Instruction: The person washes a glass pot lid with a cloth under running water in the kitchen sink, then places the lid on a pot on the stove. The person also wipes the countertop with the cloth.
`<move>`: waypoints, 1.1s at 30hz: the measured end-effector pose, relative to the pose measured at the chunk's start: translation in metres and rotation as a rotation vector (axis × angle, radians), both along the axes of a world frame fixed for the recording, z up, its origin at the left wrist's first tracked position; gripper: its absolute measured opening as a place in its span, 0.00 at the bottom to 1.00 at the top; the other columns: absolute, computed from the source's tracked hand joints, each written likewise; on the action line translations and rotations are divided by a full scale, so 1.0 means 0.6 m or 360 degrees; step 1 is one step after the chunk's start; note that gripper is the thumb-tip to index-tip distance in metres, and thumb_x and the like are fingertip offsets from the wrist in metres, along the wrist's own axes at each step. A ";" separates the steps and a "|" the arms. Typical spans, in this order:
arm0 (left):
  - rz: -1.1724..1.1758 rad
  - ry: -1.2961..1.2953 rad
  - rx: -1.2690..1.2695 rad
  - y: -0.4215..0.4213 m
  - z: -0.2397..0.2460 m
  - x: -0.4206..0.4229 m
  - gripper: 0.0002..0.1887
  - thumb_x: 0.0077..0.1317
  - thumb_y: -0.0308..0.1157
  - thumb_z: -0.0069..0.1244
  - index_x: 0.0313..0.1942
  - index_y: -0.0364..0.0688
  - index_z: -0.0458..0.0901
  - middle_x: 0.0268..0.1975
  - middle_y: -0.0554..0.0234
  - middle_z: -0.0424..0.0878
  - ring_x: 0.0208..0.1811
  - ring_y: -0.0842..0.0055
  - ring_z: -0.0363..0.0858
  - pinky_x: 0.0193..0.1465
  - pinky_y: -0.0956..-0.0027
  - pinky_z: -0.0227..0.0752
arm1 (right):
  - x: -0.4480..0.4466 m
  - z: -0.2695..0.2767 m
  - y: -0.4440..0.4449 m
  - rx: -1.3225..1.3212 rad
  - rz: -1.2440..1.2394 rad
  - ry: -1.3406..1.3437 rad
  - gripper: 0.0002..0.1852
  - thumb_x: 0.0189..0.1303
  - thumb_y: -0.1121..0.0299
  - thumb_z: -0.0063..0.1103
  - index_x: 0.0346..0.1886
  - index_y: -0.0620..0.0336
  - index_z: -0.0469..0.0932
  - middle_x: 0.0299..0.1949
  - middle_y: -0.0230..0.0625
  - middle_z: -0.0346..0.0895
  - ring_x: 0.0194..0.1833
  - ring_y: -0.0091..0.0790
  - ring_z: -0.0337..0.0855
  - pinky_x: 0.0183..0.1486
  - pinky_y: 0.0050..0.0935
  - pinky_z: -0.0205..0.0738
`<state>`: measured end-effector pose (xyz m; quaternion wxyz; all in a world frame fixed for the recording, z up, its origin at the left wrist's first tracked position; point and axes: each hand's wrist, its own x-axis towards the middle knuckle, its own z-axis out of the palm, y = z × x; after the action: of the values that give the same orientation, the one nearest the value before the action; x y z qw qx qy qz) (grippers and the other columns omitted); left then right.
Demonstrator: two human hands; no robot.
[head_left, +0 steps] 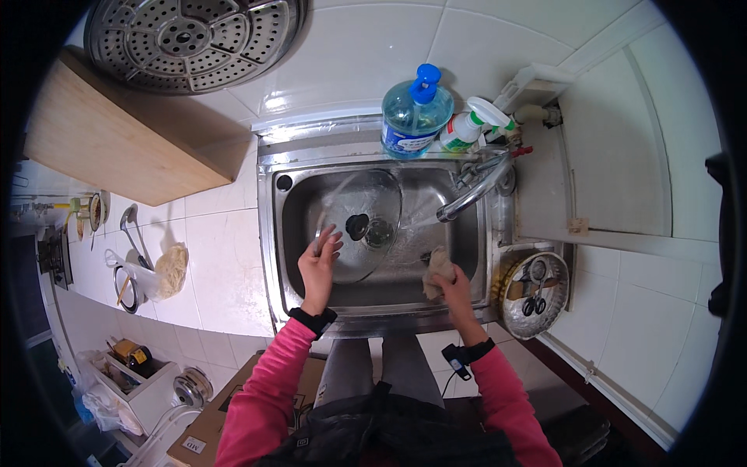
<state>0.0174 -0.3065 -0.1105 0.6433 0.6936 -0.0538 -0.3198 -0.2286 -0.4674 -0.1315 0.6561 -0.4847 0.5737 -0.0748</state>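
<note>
A round glass pot lid [373,192] with a black knob stands tilted in the stainless steel sink [461,280]. My left hand [321,262] grips the lid by its left rim, thumb and fingers on either side. In my right hand [455,286] is a crumpled beige cloth [439,271], held over the right part of the basin, apart from the lid. Water runs from the chrome faucet [475,195] toward the lid's right side. The drain shows through the glass.
Behind the sink stand a blue pump bottle [417,119] and a spray bottle [467,128]. A basket with scissors [534,298] is at the right. On the left counter are a wooden board [122,140], a ladle [134,236] and a bag of noodle-like strands [171,271]. A steamer rack [192,44] leans behind.
</note>
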 end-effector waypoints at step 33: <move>-0.1626 -0.2190 0.0109 -0.251 0.018 -0.107 0.05 0.56 0.31 0.51 0.33 0.45 0.78 0.31 0.66 0.80 0.37 0.71 0.83 0.34 0.66 0.77 | -0.120 0.089 -0.065 0.0003 -0.0217 -0.0053 0.28 0.58 0.75 0.64 0.62 0.67 0.69 0.53 0.38 0.76 0.51 0.29 0.78 0.52 0.26 0.74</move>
<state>-0.0468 -0.4570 -0.0994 0.2230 0.6430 -0.7283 -0.0798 -0.3004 -0.5062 -0.0783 0.6593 -0.4427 0.5943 -0.1269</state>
